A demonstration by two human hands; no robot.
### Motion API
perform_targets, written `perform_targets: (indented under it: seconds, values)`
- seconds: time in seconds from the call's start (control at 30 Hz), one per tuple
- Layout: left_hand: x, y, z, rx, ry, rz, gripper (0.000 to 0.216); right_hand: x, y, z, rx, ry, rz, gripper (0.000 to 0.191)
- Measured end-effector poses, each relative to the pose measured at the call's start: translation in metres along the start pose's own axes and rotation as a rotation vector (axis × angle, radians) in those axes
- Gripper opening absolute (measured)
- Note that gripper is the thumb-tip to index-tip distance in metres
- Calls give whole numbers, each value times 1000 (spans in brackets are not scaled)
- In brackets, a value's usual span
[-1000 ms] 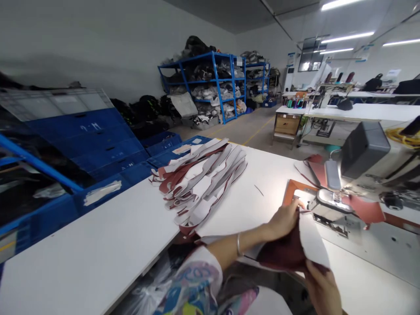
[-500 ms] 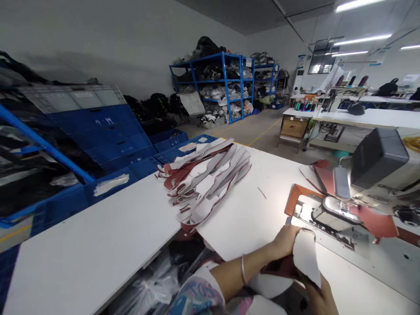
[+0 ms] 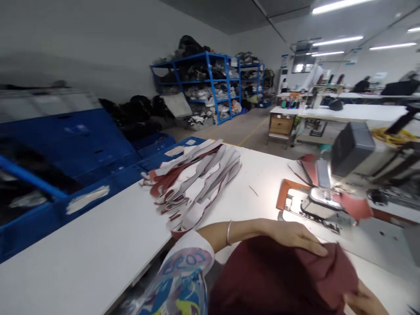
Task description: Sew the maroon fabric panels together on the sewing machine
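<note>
A wide dark red leather-like piece (image 3: 275,275) spreads in front of me at the bottom of the view, folded and creased at its right end. My left hand (image 3: 295,236), with a bangle on the wrist, grips its upper edge; the fingers lie together over the red face and the thumb is hidden. At the lower right, my right hand (image 3: 364,299) pinches the piece's right corner. Beyond my hands stands a sewing machine (image 3: 323,201), with a smaller red piece (image 3: 354,206) lying by its needle area.
A pile of white-backed red strips (image 3: 200,183) lies on the white table (image 3: 108,245). One short dark strip (image 3: 253,190) is near the machine. Blue bins (image 3: 95,153) line the left side. Blue shelves (image 3: 210,83) and another sewing table (image 3: 354,111) stand farther back.
The piece was bunched with its white back showing; now it is spread with its dark red face up. Both hands have moved right across the table, and the view has turned slightly right.
</note>
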State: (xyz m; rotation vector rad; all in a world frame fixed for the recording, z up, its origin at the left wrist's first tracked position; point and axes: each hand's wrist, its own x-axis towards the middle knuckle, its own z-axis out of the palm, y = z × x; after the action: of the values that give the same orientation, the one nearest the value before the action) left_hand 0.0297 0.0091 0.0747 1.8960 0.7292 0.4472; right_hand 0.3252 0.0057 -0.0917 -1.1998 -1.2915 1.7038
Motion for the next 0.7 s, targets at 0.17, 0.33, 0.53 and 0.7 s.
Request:
perform_targets:
  seconds: [0.17, 0.33, 0.53, 0.7]
  values:
    - [39, -26, -10, 264, 287, -63, 32, 28, -37, 9, 363, 23, -69, 68]
    - [72, -46, -14, 415, 619, -9, 25, 54, -88, 41, 442, 199, -146, 60]
    - [104, -63, -6, 236, 895, 111, 12, 98, -104, 67, 321, 616, -367, 58]
    - [114, -73, -5, 256, 992, 69, 14, 127, -100, 58, -20, 886, -536, 56]
